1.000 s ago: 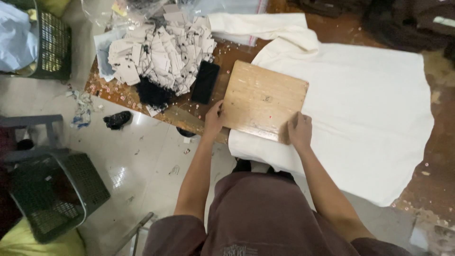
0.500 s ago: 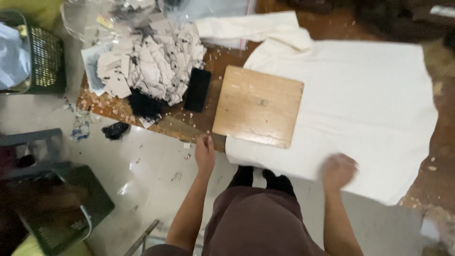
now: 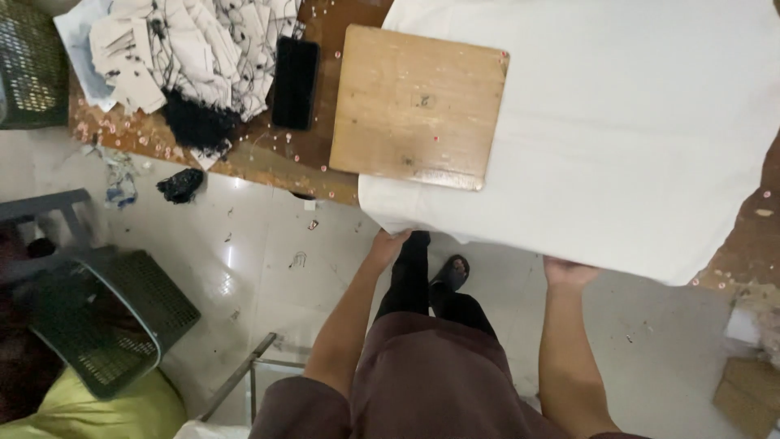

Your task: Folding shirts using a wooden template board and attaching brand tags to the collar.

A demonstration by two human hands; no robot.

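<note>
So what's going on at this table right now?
A person stands at a wooden table with both hands at the hanging front edge of a large white cloth. The left hand grips the edge near the corner; the right hand is under the edge further along. A square wooden board lies on the cloth, with a black block and a heap of paper scraps beside it.

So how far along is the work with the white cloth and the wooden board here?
Done: the wooden board lies flat on the white cloth, which is spread over the table. In hand: the left hand and right hand are at the cloth's hanging near edge, fingers hidden beneath it. Left: that edge hangs loose, unfolded.
</note>
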